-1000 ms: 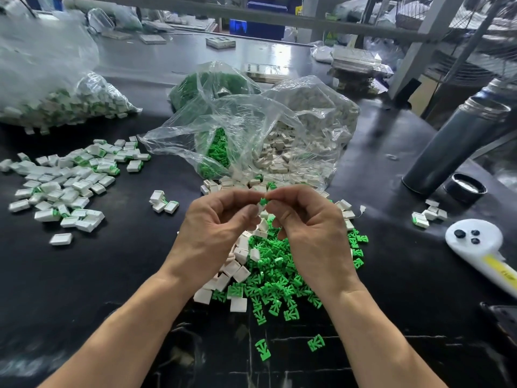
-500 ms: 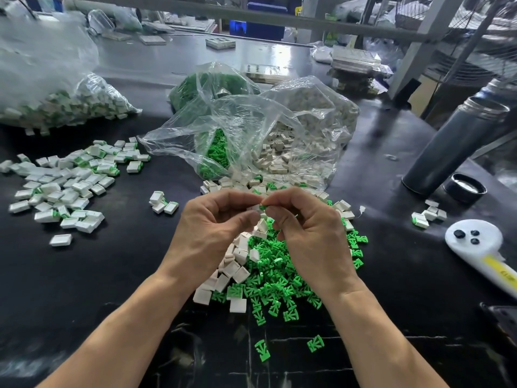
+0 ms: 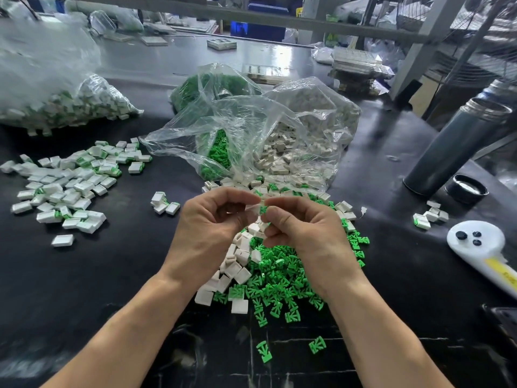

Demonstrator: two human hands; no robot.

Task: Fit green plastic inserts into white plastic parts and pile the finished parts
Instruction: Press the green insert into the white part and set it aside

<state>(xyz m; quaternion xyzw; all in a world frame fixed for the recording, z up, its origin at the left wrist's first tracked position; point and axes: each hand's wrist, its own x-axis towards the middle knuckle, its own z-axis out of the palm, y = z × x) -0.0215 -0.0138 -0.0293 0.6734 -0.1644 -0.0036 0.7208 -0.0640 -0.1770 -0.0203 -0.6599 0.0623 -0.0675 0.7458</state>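
My left hand [image 3: 212, 233] and my right hand [image 3: 305, 233] meet fingertip to fingertip above the middle of the black table. Between them they pinch a small white part [image 3: 256, 207] with a green insert [image 3: 263, 210] showing at its lower edge. Which hand holds which piece is partly hidden by the fingers. Under the hands lies a heap of loose green inserts [image 3: 279, 278] mixed with white parts [image 3: 237, 270]. A spread pile of finished white-and-green parts [image 3: 67, 186] lies at the left.
An open clear bag [image 3: 251, 130] of green inserts and white parts lies behind the hands. Another full bag [image 3: 56, 88] sits far left. A grey flask [image 3: 453, 147], its black lid [image 3: 466, 189] and a white controller [image 3: 486, 247] are on the right.
The hands have stayed together in nearly the same spot. The fingertips have shifted slightly round the part and the green insert now shows lower between them.
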